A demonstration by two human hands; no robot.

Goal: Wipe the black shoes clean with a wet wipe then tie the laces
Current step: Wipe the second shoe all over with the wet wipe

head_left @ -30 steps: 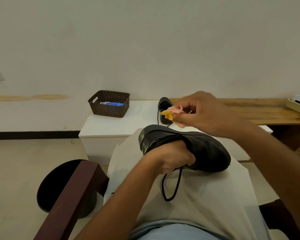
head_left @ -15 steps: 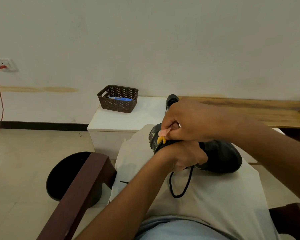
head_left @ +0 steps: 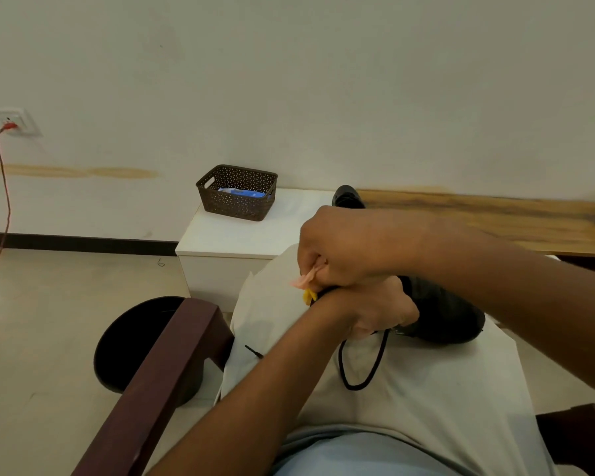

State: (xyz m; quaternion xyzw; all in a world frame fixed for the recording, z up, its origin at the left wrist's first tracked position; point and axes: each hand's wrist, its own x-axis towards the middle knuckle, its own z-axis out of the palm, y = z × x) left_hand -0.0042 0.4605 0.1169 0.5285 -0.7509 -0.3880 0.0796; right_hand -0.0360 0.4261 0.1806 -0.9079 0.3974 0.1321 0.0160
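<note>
Wiping is the step in hand, as I read it. My right hand (head_left: 344, 249) is curled tight on a crumpled pink-and-yellow wipe (head_left: 304, 285), pressing it at the heel end of the black shoe (head_left: 440, 310) lying on the cloth over my lap (head_left: 409, 389). My left hand (head_left: 378, 312) grips that shoe from the near side, fingers wrapped round its upper; the heel itself is hidden behind both hands, so I can only guess how much is clean. A loose lace (head_left: 361, 365) loops down onto the cloth, untied. The second shoe (head_left: 347, 197) sits on the white cabinet (head_left: 227, 235), well apart, beside the wooden bench top.

Next I'd judge the wipe needs drawing along the side toward the toe, left hand turning the shoe to expose it. Room is tight on the left: the chair arm (head_left: 158, 383) runs close by my forearm, the dark bin (head_left: 134, 341) behind it. The basket (head_left: 236, 194) stands near the cabinet's far edge.
</note>
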